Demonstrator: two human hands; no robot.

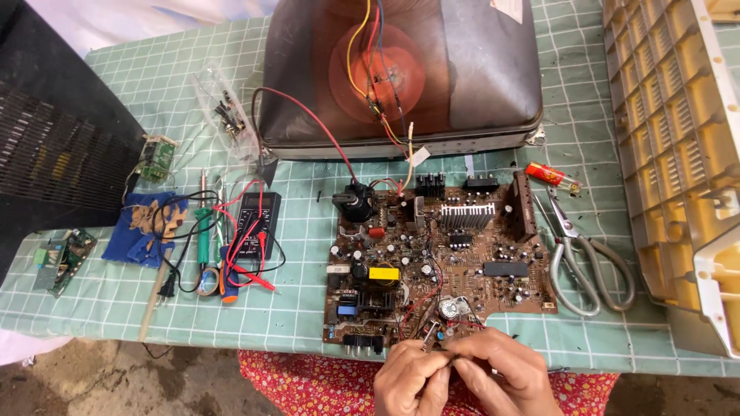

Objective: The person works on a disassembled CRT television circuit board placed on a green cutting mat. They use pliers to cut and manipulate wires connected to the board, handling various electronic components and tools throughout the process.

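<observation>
Brown circuit board (439, 262), large, lying flat at the near edge of the table (601, 131), which carries a green checked cloth. Fitted with a finned silver heat sink (466, 215), a yellow block component (384, 273) and a black flyback transformer (354, 205).

Left hand (408, 379) and right hand (505, 377): both at the near edge of the board, fingertips pinched together on a small metal part (432, 337) with thin wires; what the part is cannot be told. Both hands are closed in a fingertip grip, knuckles touching.

Picture tube (401, 73), dark grey, face down at the far edge, wired to the board by red, yellow and blue leads.

Scissors (582, 258), silver, just right of the board, blades pointing to the far edge. Red lighter (552, 176) beside the blade tips.

Black multimeter (257, 223) left of the board, red and black leads coiled over it. Green-handled soldering iron (203, 231) beside it.

Blue cloth (146, 227) near the left edge. 2 small green boards (65, 260) (158, 158) by the left edge. Clear bag of parts (227, 112) toward the far left.

Cream plastic casing (678, 154), ribbed, at the right edge.
</observation>
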